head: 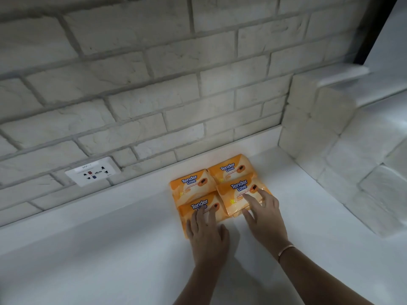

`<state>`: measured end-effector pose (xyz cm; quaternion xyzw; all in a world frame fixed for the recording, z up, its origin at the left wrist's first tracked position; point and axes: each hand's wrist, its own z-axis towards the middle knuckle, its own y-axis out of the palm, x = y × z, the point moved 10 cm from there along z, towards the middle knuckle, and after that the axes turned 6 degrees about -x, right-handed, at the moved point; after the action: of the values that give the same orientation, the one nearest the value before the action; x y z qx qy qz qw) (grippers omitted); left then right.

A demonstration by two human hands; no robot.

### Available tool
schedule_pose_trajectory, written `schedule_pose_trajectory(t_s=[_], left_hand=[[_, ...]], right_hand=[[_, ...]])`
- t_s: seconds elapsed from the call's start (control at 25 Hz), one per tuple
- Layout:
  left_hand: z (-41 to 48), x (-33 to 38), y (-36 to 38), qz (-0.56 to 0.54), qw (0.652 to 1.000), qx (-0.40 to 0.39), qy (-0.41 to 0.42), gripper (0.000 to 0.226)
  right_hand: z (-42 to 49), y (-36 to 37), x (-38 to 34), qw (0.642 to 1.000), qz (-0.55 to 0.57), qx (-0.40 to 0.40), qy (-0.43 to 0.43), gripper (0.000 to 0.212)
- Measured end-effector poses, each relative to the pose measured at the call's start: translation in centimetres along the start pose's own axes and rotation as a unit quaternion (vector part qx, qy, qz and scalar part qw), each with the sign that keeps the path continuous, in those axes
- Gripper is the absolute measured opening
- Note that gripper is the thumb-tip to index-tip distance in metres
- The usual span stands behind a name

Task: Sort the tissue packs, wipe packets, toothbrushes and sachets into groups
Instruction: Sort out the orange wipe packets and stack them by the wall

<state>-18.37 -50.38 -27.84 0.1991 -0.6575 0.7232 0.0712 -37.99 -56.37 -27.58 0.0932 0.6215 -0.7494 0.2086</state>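
Several orange "Tender Love" wipe packets lie in a tight block on the white counter (pixel 88 249) near the back wall. The back-left packet (pixel 189 183) and back-right packet (pixel 229 168) are uncovered. My left hand (pixel 207 234) lies flat, fingers spread, on the front-left packet (pixel 204 205). My right hand (pixel 264 219) rests with spread fingers on the front-right packet (pixel 237 190). Neither hand grips anything. No tissue packs, toothbrushes or sachets show in the head view.
A white brick wall (pixel 154 84) runs behind the counter, with a wall socket (pixel 93 171) low at the left. A brick corner block (pixel 308 128) and a ledge close the counter at the right.
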Motion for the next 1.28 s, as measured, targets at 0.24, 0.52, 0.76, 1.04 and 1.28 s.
schedule_pose_trajectory(t_s=[0.24,0.52,0.76,1.04,1.28], left_hand=[[0.2,-0.1,-0.1,0.001,1.0,0.017,0.002,0.051],[-0.5,-0.2,0.0,0.004,1.0,-0.017,0.004,0.058],[-2.3,-4.4,-1.8,-0.015,1.0,0.003,0.001,0.062],[-2.7,-5.1,-1.6,-0.032,0.999,-0.036,-0.005,0.062],[-2.9,-5.7,-1.8,-0.113,0.992,-0.055,-0.024,0.069]], right_hand=[[0.5,-0.1,-0.2,0.999,-0.043,0.012,0.0,0.047],[-1.1,-0.8,0.5,0.998,0.031,-0.002,0.048,0.062],[0.4,-1.5,3.4,0.953,0.192,-0.001,0.235,0.075],[0.4,-0.8,3.4,0.953,0.186,-0.015,0.24,0.065],[0.2,0.2,3.8,0.941,0.222,-0.072,0.245,0.079]])
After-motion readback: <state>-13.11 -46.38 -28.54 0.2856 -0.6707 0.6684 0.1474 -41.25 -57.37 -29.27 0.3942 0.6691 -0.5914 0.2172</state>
